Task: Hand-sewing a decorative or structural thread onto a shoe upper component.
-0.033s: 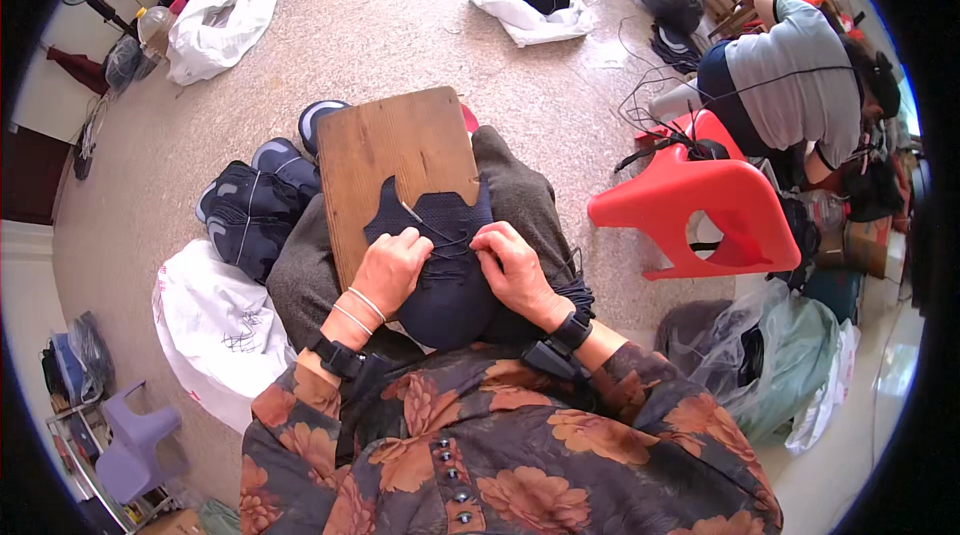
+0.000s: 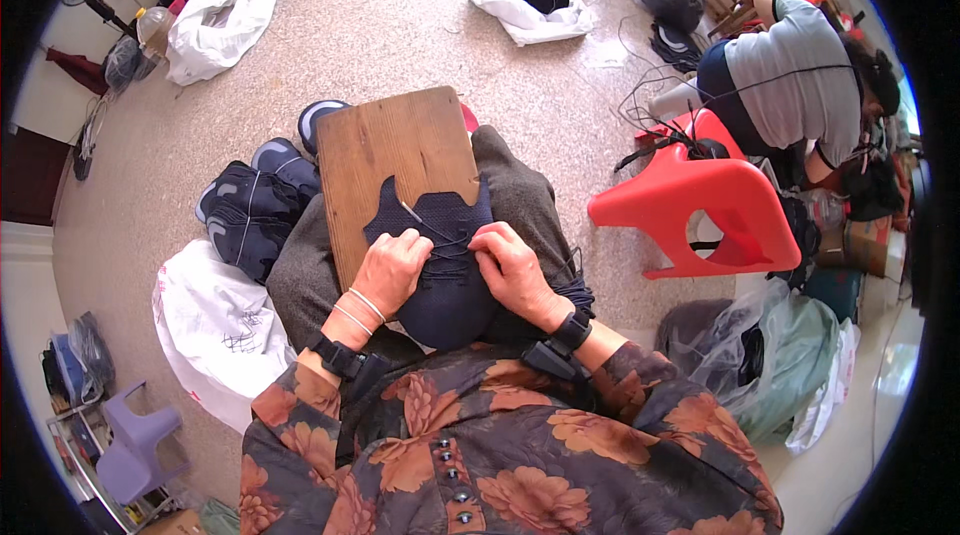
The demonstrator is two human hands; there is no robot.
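Observation:
A dark navy shoe upper (image 2: 445, 310) lies over a wooden board (image 2: 395, 140) across my lap, its rounded toe toward me. Dark shoelace (image 2: 452, 253) criss-crosses its middle, and one loose lace end with a pale tip rests on the upper near the board. At the left row of eyelets, my left hand (image 2: 392, 270) pinches the lace with its fingertips. My right hand (image 2: 508, 270) has thumb and finger closed on the lace at the right row. The fingers partly hide the exact grip points. More dark laces (image 2: 575, 295) hang beside my right wrist.
Bundled dark uppers (image 2: 245, 215) and a white sack (image 2: 215, 320) lie to my left. A red stool (image 2: 700, 205) with black laces on it stands at right, near a bent-over person (image 2: 795, 75). Plastic bags (image 2: 770, 355) sit at lower right; a white bag (image 2: 530, 10) of black cord lies ahead.

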